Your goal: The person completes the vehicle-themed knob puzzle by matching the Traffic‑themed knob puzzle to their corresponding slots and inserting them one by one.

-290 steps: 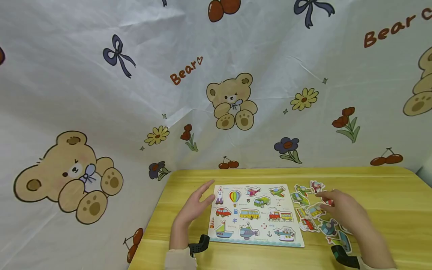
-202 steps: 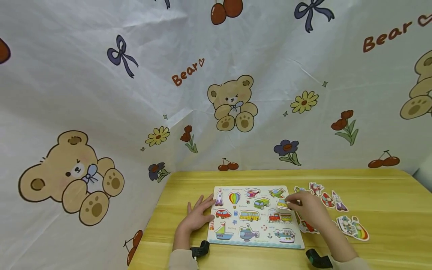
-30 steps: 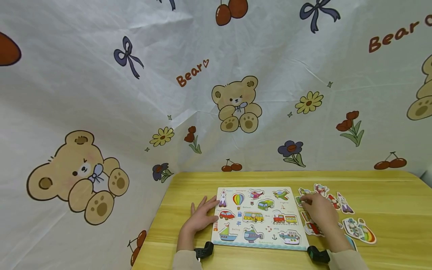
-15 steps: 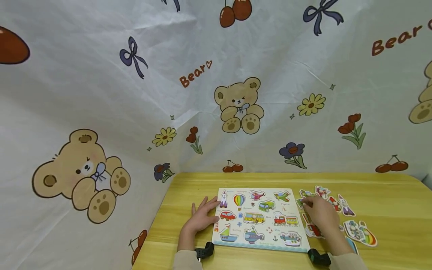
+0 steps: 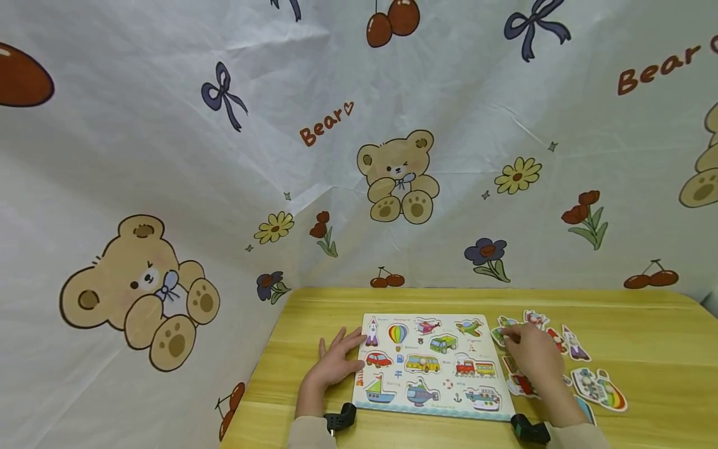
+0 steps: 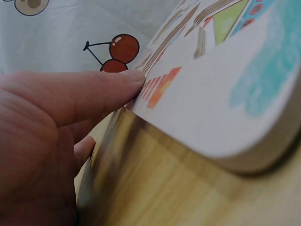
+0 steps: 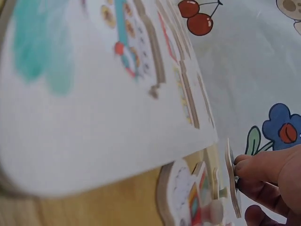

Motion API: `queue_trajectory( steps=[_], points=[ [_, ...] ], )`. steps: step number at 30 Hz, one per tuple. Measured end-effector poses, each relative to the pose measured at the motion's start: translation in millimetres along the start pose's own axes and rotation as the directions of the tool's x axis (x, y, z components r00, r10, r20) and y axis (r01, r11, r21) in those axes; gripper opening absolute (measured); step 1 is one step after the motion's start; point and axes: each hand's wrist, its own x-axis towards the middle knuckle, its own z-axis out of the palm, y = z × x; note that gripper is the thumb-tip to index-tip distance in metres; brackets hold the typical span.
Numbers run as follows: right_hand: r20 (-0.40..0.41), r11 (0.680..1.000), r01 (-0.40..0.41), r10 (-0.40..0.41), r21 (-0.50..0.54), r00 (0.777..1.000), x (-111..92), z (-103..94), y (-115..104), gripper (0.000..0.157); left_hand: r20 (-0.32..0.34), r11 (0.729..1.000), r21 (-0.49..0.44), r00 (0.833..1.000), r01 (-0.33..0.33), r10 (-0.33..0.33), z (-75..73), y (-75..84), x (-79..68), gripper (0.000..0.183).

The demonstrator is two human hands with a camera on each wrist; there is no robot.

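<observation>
A white wooden peg puzzle board [image 5: 449,402] printed with vehicles lies flat on the table. A yellow bus piece [image 5: 430,364] with a round knob sits in its bus recess. My left hand [image 5: 332,365] rests at the board's left side, fingers extended; in the left wrist view one fingertip [image 6: 131,77] touches the board's edge. To the right of the board, my right hand [image 5: 533,354] pinches the knob of a green-printed puzzle piece [image 5: 498,337], seen edge-on as a thin puzzle piece [image 7: 231,179] in the right wrist view. My fingers hide much of its picture.
Loose pieces lie around my right hand: a rocket piece [image 5: 574,344], a rainbow balloon piece [image 5: 611,393], a red piece [image 5: 521,384] and several others. The wooden table [image 5: 662,349] meets a bear-print cloth [image 5: 336,249] behind.
My right hand went from the loose pieces to the board with the bus piece, which now sits in its recess. It is back at the pile, pinching a green piece. My left hand moved onto the board's edge.
</observation>
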Motion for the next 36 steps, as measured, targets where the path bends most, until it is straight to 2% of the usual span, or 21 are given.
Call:
queue_trajectory(
  steps=[8,15,27,36],
  points=[
    [-0.037,0.999,0.049,-0.049,0.005,0.998,-3,-3.1,-18,0.021,0.001,1.000,-0.001,1.000,0.006,-0.006,-0.5,0.0,-0.9,0.058],
    [-0.049,0.996,0.094,-0.093,0.011,0.994,-4,4.0,-28,0.018,0.002,1.000,-0.001,1.000,0.012,-0.012,-0.1,-0.2,-0.1,0.058],
    [0.019,0.990,0.129,-0.130,0.059,0.991,-8,17.4,-42,0.019,0.000,1.000,0.007,1.000,0.009,-0.009,-0.3,-0.6,1.0,0.058],
    [0.040,0.982,0.173,-0.176,0.074,0.984,-6,28.6,-54,0.017,0.007,1.000,0.000,1.000,0.011,-0.011,0.1,-1.1,0.8,0.057]
  ],
)
